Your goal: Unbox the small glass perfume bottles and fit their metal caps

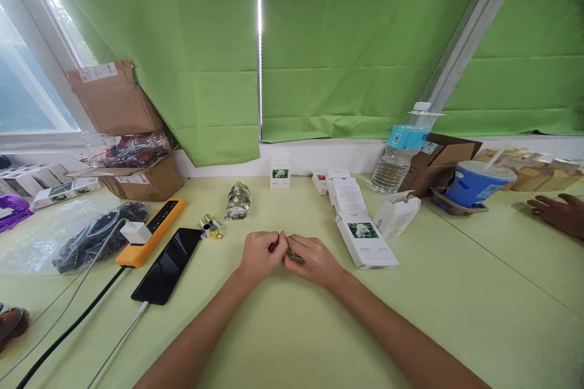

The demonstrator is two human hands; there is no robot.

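Holds the left hand (261, 255) and the right hand (314, 261) together over a yellow-green table (283, 340). Grips in the right a small glassy object (295, 256), mostly hidden by the fingers. Has clear glassware (238, 202) just beyond, with gold and silver caps (212, 230) beside a black phone (168, 266) and an orange power strip (135, 255) to the left. Has white boxes (368, 249) to the right, near a water bottle (396, 155) and a blue cup (477, 185). Shows a white carton (280, 174) upright by the wall below green blinds (205, 73), and another person's hand (559, 214) at far right, near wooden blocks (545, 177).
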